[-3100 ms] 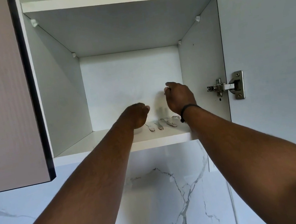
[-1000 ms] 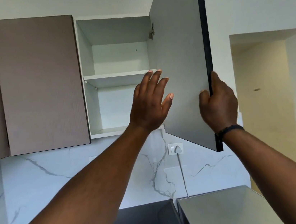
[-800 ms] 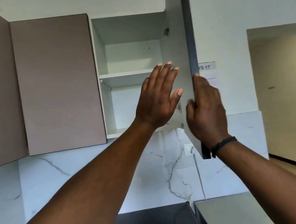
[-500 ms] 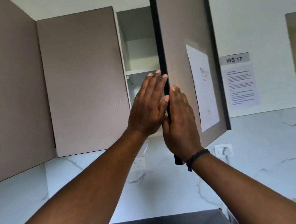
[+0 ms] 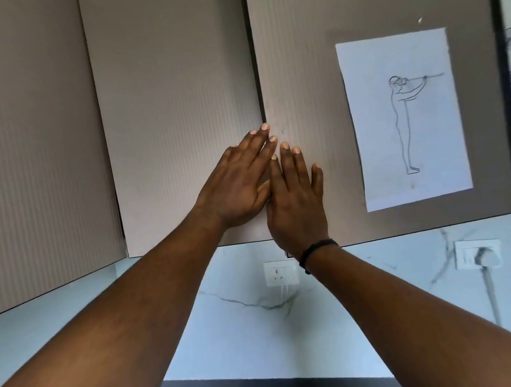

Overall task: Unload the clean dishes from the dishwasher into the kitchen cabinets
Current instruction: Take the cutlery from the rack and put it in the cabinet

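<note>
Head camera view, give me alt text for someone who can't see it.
Both hands, left hand and right hand, lie flat with straight fingers on a brown cabinet door that looks shut. A paper sheet with a line-drawn figure hangs on it, above a marble wall.

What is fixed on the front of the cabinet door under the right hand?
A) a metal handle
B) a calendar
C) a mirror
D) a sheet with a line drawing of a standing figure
D: the white sheet on the cabinet door shows a drawn standing figure, beside the flat right hand.

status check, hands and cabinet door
Left hand and right hand both flat, fingers straight. Cabinet door looks shut, right hand pressing it. Nothing in the way.
</note>
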